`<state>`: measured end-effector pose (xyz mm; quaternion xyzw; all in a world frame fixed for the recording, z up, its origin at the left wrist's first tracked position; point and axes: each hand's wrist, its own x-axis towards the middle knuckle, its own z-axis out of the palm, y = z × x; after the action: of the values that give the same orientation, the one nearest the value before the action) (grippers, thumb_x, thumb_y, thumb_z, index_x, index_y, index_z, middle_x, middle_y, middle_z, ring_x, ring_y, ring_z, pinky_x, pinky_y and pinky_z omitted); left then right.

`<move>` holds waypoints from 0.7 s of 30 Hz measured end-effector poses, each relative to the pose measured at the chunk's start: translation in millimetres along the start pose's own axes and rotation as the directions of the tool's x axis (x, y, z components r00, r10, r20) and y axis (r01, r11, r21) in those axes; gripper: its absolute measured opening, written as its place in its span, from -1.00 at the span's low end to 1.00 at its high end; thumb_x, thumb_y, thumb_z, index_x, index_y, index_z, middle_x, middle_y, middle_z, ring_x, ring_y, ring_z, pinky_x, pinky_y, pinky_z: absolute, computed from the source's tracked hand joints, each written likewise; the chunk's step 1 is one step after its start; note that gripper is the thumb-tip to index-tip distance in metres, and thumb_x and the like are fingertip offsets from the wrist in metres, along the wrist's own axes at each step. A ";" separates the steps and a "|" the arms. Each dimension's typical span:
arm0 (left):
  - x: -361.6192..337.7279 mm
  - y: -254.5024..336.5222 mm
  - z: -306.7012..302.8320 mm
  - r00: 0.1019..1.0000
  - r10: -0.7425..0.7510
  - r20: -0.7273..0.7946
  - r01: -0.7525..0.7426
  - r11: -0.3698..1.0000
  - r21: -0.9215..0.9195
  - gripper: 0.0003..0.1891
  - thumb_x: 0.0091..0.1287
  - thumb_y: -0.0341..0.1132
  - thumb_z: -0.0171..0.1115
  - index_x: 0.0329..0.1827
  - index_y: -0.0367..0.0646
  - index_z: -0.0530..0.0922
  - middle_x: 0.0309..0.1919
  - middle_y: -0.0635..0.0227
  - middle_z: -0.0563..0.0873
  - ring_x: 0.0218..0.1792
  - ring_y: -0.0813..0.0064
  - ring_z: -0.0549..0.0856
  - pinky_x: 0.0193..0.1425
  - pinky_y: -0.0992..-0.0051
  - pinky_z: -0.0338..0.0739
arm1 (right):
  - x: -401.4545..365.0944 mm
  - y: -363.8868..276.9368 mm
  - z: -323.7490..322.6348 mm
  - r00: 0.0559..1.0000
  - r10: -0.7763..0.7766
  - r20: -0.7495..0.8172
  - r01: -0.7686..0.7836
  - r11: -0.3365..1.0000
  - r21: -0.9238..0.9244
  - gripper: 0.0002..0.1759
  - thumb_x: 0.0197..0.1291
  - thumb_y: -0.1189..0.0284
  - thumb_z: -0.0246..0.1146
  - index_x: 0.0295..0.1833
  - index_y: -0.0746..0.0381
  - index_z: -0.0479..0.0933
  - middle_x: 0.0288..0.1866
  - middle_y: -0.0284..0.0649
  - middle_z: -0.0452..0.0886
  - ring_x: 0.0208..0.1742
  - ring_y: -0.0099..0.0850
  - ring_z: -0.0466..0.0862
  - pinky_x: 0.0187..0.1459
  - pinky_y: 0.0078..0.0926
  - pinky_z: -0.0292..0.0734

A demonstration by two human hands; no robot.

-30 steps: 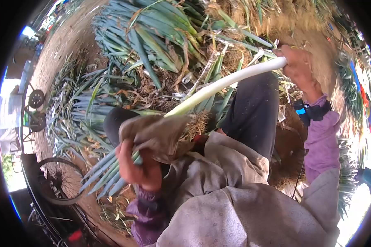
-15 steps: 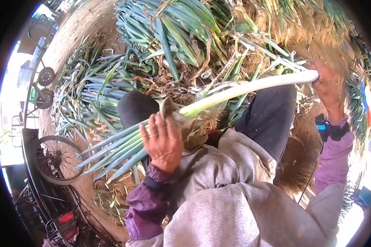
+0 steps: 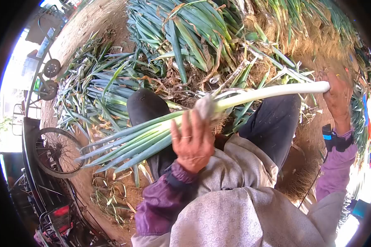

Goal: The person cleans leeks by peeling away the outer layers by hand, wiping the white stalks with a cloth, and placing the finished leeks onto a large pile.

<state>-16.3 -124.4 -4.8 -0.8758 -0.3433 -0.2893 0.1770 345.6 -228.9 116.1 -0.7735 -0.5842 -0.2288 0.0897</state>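
Observation:
A long green onion (image 3: 268, 93) lies across above the knees, its white end at the right and its green leaves fanned out to the left. My left hand (image 3: 193, 140) rests around its lower green part, fingers together, with a blurred greyish cloth or glove piece at the fingertips. My right hand (image 3: 337, 94) is at the white end, fingers curled by the tip; motion blurs them. Below the onion are my dark-trousered knees and a light patterned apron (image 3: 218, 214).
Heaps of green onions (image 3: 181, 33) lie ahead, with more at the left (image 3: 107, 90) and rooted bunches (image 3: 309, 37) at the upper right. A bicycle wheel (image 3: 58, 152) and a metal frame stand at the left. Loose leaves (image 3: 111, 197) are on the ground.
My left hand has moved right along the onion, towards the white part. The view has shifted slightly, and my right hand remains at the white end.

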 end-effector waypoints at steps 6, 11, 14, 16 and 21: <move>-26.6 -56.7 -36.4 0.930 -0.221 0.295 0.180 0.971 0.159 -0.65 0.14 -0.40 0.18 0.01 -0.30 0.59 -0.12 0.05 0.63 0.04 0.02 0.58 0.27 0.03 0.33 | -16.6 6.8 4.0 0.999 -0.038 -0.009 0.038 0.999 0.034 -0.84 0.17 0.42 0.23 -0.15 0.21 0.52 -0.47 0.03 0.51 -0.37 0.03 0.56 -0.37 -0.11 0.37; -36.0 -79.2 -44.6 0.863 -0.371 0.344 0.383 0.923 0.033 -0.73 0.10 -0.35 0.20 -0.14 -0.28 0.59 -0.05 0.04 0.62 0.04 0.03 0.57 0.27 0.04 0.30 | -23.0 8.6 5.9 0.994 -0.086 -0.072 0.082 0.995 -0.057 -0.72 -0.01 0.46 0.31 -0.11 0.13 0.60 -0.54 -0.07 0.52 -0.46 -0.08 0.57 -0.40 -0.19 0.41; -3.9 -55.8 -28.9 0.972 -0.171 0.160 0.185 0.980 -0.077 -0.62 0.12 -0.26 0.21 -0.03 -0.30 0.58 -0.01 -0.01 0.58 0.10 0.01 0.54 0.32 0.02 0.26 | -25.2 8.1 4.0 0.989 -0.084 -0.125 0.077 0.995 -0.058 -0.76 0.10 0.30 0.26 -0.14 0.17 0.58 -0.53 -0.06 0.47 -0.47 -0.05 0.53 -0.41 -0.17 0.37; 15.4 -33.9 -17.3 0.966 -0.110 0.235 0.152 0.974 -0.167 -0.52 0.14 -0.27 0.24 0.16 -0.19 0.50 0.10 0.13 0.55 0.23 0.09 0.45 0.38 0.03 0.17 | -25.6 6.1 -1.1 0.982 -0.118 -0.145 0.112 0.993 -0.047 -0.57 0.29 0.05 0.15 -0.18 0.25 0.53 -0.50 0.01 0.42 -0.45 0.00 0.48 -0.44 -0.14 0.30; 6.1 -48.9 -12.1 0.914 0.003 0.406 0.109 0.961 -0.253 -0.42 0.04 -0.22 0.32 0.18 -0.13 0.45 0.11 0.15 0.52 0.29 0.09 0.39 0.43 -0.01 0.10 | -35.7 23.7 10.6 0.949 -0.210 -0.234 0.176 0.972 -0.156 -0.48 0.32 -0.04 0.08 -0.16 0.26 0.56 -0.51 -0.05 0.39 -0.50 -0.05 0.44 -0.47 -0.15 0.28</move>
<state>-51.7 -93.2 13.7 -0.9227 -0.3535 -0.1517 -0.0267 363.0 -262.5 93.4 -0.6820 -0.6247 -0.3700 0.0875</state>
